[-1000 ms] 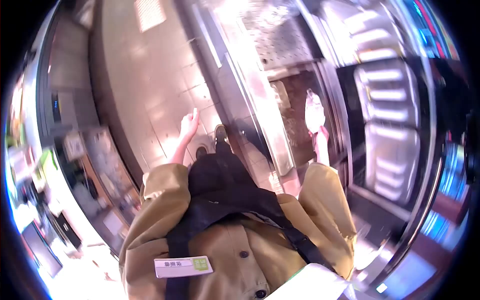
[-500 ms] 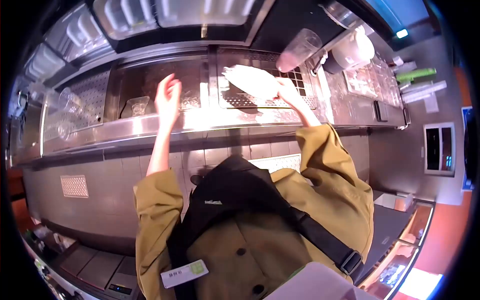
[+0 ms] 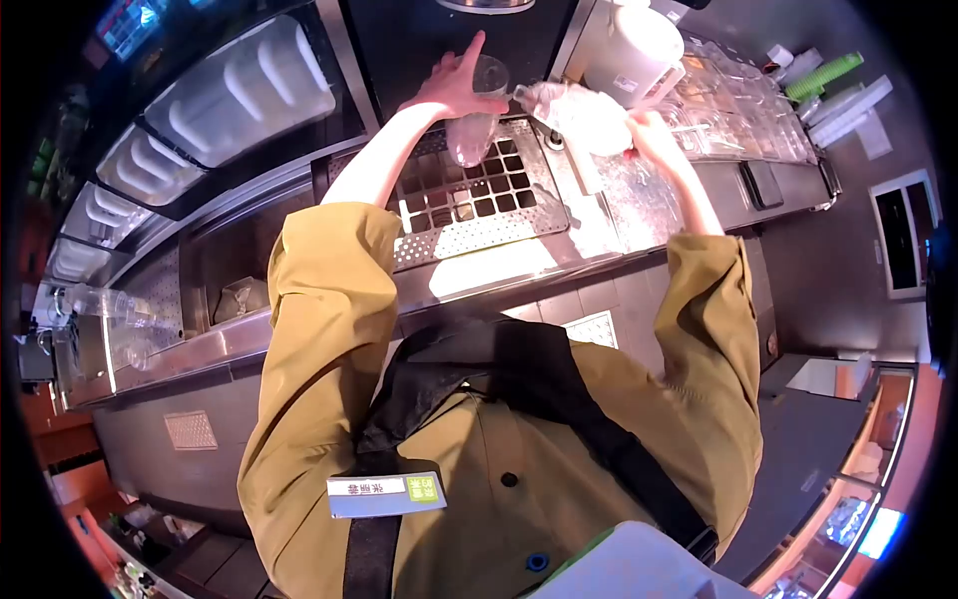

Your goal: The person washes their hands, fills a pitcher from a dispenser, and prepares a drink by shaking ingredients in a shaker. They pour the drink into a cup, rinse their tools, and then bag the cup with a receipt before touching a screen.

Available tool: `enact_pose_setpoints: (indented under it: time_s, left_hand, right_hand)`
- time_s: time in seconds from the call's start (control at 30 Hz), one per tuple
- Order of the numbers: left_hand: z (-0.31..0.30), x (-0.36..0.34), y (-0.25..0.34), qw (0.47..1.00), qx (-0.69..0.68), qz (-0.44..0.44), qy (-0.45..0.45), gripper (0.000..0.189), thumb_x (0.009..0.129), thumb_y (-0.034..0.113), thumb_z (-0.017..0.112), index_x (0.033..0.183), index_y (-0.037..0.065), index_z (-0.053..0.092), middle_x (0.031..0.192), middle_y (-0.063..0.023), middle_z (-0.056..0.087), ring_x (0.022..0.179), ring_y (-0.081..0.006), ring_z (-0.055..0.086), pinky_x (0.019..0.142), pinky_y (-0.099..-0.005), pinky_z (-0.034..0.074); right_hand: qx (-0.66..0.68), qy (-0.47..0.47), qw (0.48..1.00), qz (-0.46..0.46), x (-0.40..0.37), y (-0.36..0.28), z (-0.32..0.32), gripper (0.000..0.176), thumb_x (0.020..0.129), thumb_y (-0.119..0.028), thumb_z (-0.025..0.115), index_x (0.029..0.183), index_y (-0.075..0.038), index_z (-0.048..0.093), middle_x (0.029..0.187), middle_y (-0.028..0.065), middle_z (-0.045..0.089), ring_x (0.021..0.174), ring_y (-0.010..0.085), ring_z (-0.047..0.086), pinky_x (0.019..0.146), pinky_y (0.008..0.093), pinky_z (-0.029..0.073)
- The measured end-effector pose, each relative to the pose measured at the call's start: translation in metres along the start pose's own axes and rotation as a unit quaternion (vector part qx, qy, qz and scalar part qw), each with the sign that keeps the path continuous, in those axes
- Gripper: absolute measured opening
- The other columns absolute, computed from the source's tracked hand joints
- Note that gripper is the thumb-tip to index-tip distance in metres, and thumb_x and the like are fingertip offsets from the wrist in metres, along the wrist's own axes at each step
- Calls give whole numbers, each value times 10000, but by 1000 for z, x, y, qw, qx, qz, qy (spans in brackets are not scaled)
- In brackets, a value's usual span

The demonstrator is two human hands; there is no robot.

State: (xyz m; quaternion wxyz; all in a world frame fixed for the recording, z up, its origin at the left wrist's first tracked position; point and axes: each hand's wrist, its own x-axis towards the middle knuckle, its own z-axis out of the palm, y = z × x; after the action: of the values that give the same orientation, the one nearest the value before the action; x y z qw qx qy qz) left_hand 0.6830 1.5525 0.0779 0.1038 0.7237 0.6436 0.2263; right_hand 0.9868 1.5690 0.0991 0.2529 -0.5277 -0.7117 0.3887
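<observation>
My right hand (image 3: 649, 138) is closed around one end of a pale, glare-washed bag-like object (image 3: 589, 118). Its narrower end points left, near the rim of a clear plastic cup (image 3: 473, 138); exactly what it is cannot be made out. Pinkish contents show in the cup, which stands on the black grid (image 3: 479, 190) of the counter. At the cup's upper part is my left hand (image 3: 451, 88), with fingers stretched apart, one pointing up and one lying across the cup's side. Whether the left palm presses on the cup is hard to see.
Beyond the cup, a white jug-like container (image 3: 634, 52) stands to the right, beside a clear compartmented tray (image 3: 718, 100). White-lidded bins (image 3: 244, 95) line the back left. A sink (image 3: 244, 240) with a clear cup in it and several clear cups (image 3: 130, 324) lie left.
My view has turned and shifted right. My left hand has gone from over the sink to the cup. My right hand has carried the pale bag-like object to the cup's right.
</observation>
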Motion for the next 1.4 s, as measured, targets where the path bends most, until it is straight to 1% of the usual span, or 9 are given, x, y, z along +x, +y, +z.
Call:
enact_pose_setpoints:
  time_s: [0.23, 0.37, 0.53, 0.67, 0.87, 1.1, 1.23, 1.3, 1.4]
  left_hand:
    - [-2, -2, -11, 994, -100, 46, 10, 1192, 542, 405, 765, 1365, 218, -77, 1211, -272, 361, 1144, -410, 358, 970, -423, 308]
    - [-3, -3, -6, 993, -114, 29, 16, 1211, 550, 389, 768, 1354, 215, -122, 1269, -285, 308, 1180, -407, 329, 982, -423, 296]
    - [-4, -1, -8, 989, -141, 48, 2, 1233, 547, 359, 780, 1345, 209, -147, 1303, -296, 258, 1204, -416, 294, 992, -421, 286]
    - [-3, 3, -16, 990, -122, 67, -7, 1240, 541, 361, 786, 1345, 228, -149, 1298, -294, 268, 1200, -417, 301, 990, -420, 289]
    - [-4, 6, 4, 998, 56, -14, 2, 1218, 504, 639, 686, 1363, 252, -87, 1148, -253, 413, 1095, -378, 427, 901, -429, 372]
    - [3, 4, 9, 997, 54, -40, 48, 1114, 549, 540, 698, 1366, 256, -3, 1120, -237, 436, 1062, -368, 453, 862, -403, 408]
    - [-2, -15, 14, 995, 33, -41, 88, 1039, 560, 476, 706, 1354, 248, 76, 1106, -210, 458, 1056, -366, 460, 867, -412, 412]
    - [-9, -30, 8, 992, 6, -65, 105, 1009, 550, 448, 723, 1341, 239, 131, 1125, -203, 463, 1071, -369, 455, 871, -418, 416]
    - [-23, -67, -14, 978, -59, -42, 193, 1051, 518, 460, 738, 1330, 136, 155, 1156, -220, 449, 1048, -372, 474, 865, -411, 421]
  right_hand:
    - [-46, -74, 996, -21, 67, -51, -1, 334, 872, -220, 434, 811, 76, 577, 577, 88, 554, 429, 131, 509, 430, 229, 422]
    - [-225, -183, 956, -45, 106, -91, -7, 338, 857, -196, 421, 717, 63, 585, 562, 112, 577, 443, 156, 566, 405, 250, 455]
    - [-396, -148, 905, -45, 102, -141, -1, 212, 758, -47, 419, 683, 48, 593, 557, 111, 584, 436, 162, 565, 383, 268, 441]
    - [-437, -127, 887, -78, 97, -146, -1, 375, 846, -221, 433, 578, 13, 552, 481, 83, 534, 410, 149, 527, 386, 265, 404]
    - [-345, -82, 934, -48, 85, -115, -22, 353, 859, -215, 438, 666, 47, 574, 522, 108, 559, 424, 170, 552, 392, 284, 433]
    - [-132, -49, 989, 40, 68, -15, -36, 325, 846, -183, 439, 750, 85, 594, 549, 148, 579, 479, 207, 597, 451, 306, 473]
    - [-230, -46, 972, -34, 83, 56, -26, 351, 825, -231, 483, 675, 72, 576, 493, 121, 541, 414, 186, 547, 408, 316, 423]
    - [-298, -13, 953, -42, 90, 82, -10, 384, 779, -301, 488, 786, 71, 582, 718, 232, 598, 674, 331, 613, 667, 403, 466]
    - [-266, -114, 957, 21, 83, 74, 16, 331, 767, -270, 495, 822, 51, 552, 660, 186, 595, 595, 294, 604, 612, 393, 476]
